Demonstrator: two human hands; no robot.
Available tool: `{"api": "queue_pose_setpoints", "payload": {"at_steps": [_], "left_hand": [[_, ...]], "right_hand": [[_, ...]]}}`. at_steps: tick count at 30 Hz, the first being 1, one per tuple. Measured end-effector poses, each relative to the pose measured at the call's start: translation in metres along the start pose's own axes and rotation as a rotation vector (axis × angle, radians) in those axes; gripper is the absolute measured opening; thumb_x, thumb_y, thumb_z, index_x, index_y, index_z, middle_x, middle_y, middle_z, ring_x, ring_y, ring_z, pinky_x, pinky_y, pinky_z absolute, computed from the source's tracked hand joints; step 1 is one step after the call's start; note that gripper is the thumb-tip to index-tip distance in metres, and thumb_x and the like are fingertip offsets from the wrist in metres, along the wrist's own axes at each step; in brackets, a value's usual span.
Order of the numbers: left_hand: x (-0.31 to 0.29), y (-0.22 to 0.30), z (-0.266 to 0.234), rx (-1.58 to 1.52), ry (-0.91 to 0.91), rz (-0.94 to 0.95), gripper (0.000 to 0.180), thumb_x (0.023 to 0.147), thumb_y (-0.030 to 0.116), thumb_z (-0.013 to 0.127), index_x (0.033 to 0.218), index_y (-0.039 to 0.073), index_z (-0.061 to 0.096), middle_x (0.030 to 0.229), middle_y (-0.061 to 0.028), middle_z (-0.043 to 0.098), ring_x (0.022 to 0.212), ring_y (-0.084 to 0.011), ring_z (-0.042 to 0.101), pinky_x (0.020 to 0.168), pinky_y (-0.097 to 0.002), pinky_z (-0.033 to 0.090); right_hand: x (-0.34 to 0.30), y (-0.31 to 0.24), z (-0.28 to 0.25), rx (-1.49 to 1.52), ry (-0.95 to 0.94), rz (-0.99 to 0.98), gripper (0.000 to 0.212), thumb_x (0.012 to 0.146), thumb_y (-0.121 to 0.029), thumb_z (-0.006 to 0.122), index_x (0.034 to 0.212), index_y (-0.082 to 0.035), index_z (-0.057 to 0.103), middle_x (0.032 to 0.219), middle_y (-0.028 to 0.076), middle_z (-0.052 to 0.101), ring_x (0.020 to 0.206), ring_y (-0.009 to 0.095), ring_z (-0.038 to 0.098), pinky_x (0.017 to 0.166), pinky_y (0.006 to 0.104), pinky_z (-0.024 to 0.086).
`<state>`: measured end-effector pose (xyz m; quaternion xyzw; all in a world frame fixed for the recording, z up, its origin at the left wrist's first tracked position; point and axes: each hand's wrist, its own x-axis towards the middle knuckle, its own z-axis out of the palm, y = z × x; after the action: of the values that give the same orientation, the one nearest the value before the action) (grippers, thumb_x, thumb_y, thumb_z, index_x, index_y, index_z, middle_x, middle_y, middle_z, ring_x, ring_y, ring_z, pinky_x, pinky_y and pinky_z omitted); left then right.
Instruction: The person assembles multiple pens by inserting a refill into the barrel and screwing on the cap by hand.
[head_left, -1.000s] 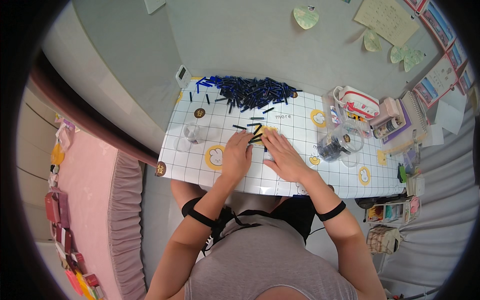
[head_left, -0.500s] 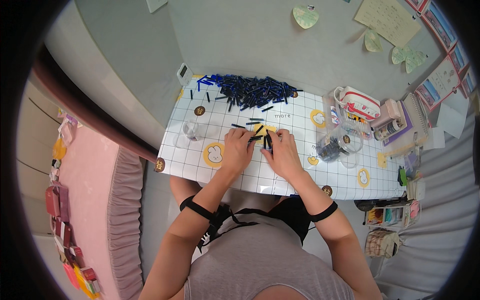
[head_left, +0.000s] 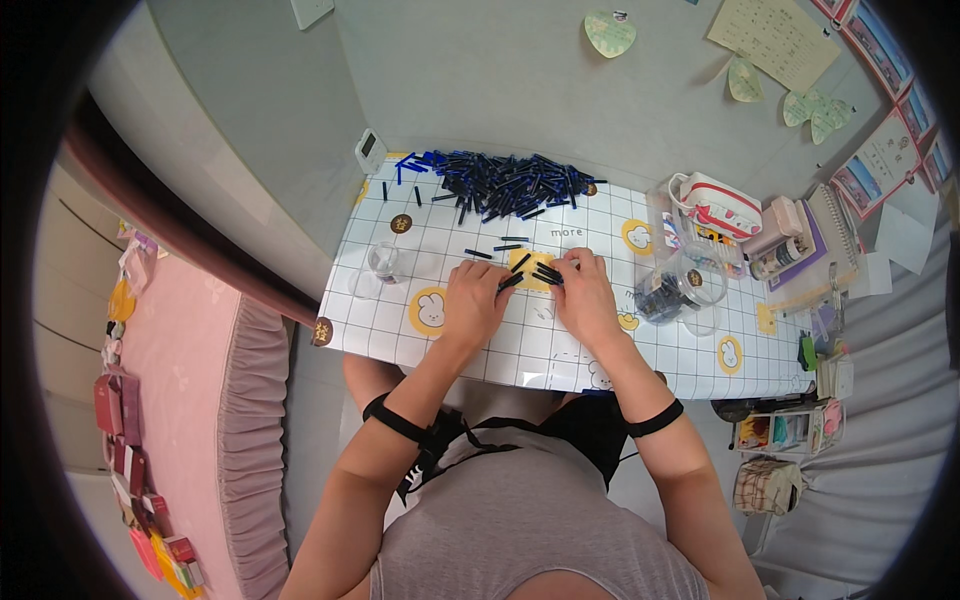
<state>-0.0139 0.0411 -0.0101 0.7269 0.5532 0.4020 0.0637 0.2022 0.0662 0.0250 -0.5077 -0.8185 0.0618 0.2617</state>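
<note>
- By the look of it, the gathering is only partly done: each hand has a small bundle, while a big heap (head_left: 510,183) at 12 o'clock lies ungathered.
- A few loose sticks (head_left: 479,253) lie at 11 o'clock, just beyond the left hand (head_left: 474,300), seemingly left to collect.
- The left hand's fingers curl around a few sticks; the right hand (head_left: 585,295) pinches another bundle (head_left: 546,273), its ends fanned.
- At 3 o'clock, a clear tub (head_left: 662,297) contains similar dark pieces.
- The sticks look short, slim, straight, blue-black; fine detail is too small to tell.
</note>
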Motion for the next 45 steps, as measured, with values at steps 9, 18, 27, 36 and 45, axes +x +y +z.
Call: {"api": "queue_pose_setpoints", "payload": {"at_steps": [9, 18, 27, 36, 45], "left_hand": [[0.002, 0.001, -0.015, 0.112, -0.073, 0.175, 0.013, 0.084, 0.009, 0.086, 0.095, 0.009, 0.081, 0.095, -0.0065, 0.077, 0.094, -0.0299, 0.071, 0.088, -0.0438, 0.055], [0.013, 0.002, -0.016, 0.09, -0.112, 0.168, 0.005, 0.09, 0.01, 0.08, 0.09, 0.005, 0.078, 0.092, -0.0101, 0.072, 0.095, -0.0324, 0.069, 0.087, -0.044, 0.056], [0.032, -0.004, -0.011, 0.195, -0.238, 0.113, 0.008, 0.089, 0.013, 0.081, 0.086, 0.006, 0.079, 0.086, -0.0108, 0.072, 0.084, -0.0338, 0.071, 0.077, -0.0453, 0.057], [0.032, -0.004, -0.01, 0.241, -0.284, -0.018, 0.005, 0.087, 0.006, 0.074, 0.09, 0.005, 0.071, 0.089, -0.0162, 0.075, 0.083, -0.0388, 0.073, 0.076, -0.0504, 0.059], [0.022, -0.007, -0.03, 0.19, -0.357, -0.087, 0.013, 0.08, 0.006, 0.073, 0.092, 0.001, 0.073, 0.095, -0.0179, 0.074, 0.097, -0.0375, 0.073, 0.084, -0.0484, 0.061]], "right_hand": [[0.003, -0.008, 0.002, 0.054, -0.026, -0.033, 0.018, 0.083, -0.003, 0.085, 0.1, -0.006, 0.079, 0.107, 0.009, 0.066, 0.107, 0.032, 0.06, 0.095, 0.0425, 0.055], [-0.005, -0.009, 0.0, -0.118, -0.092, -0.05, 0.012, 0.086, -0.004, 0.079, 0.097, -0.005, 0.078, 0.102, 0.01, 0.068, 0.105, 0.031, 0.061, 0.096, 0.0397, 0.054], [-0.007, -0.006, -0.002, -0.1, -0.103, -0.112, 0.012, 0.087, -0.004, 0.077, 0.098, -0.005, 0.074, 0.105, 0.012, 0.065, 0.105, 0.033, 0.06, 0.096, 0.0404, 0.052], [0.002, -0.011, 0.012, -0.125, -0.049, -0.119, 0.018, 0.088, 0.001, 0.069, 0.106, -0.001, 0.07, 0.109, 0.015, 0.065, 0.108, 0.034, 0.061, 0.099, 0.042, 0.053], [0.005, -0.011, 0.012, -0.156, -0.065, -0.111, 0.015, 0.088, 0.0, 0.068, 0.102, 0.0, 0.073, 0.106, 0.015, 0.07, 0.106, 0.033, 0.063, 0.097, 0.0406, 0.055]]}}
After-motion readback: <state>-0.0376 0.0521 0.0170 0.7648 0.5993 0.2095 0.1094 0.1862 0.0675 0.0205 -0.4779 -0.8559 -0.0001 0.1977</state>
